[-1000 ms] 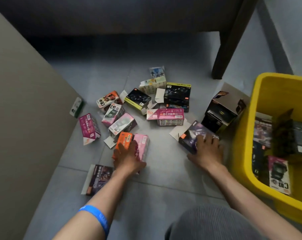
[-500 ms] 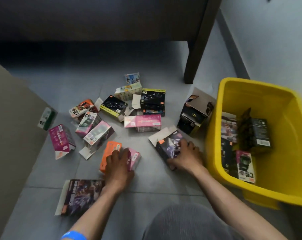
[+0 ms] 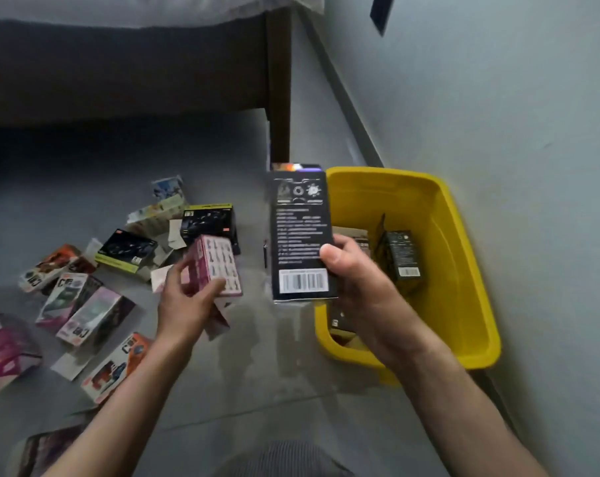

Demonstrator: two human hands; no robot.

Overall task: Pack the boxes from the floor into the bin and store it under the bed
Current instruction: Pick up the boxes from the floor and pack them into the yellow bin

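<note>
You've got two hands (image 3: 185, 301), two held boxes (image 3: 300, 235), one bin (image 3: 463, 270), about ten boxes on floor (image 3: 126, 251).

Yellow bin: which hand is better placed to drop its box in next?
Right. The right hand holds the black box upright at the yellow bin's near edge. The left hand, with the pink box, is farther off, over the floor.

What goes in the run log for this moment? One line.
left hand: holds pink box | right hand: holds black box | yellow bin: partly filled
</note>
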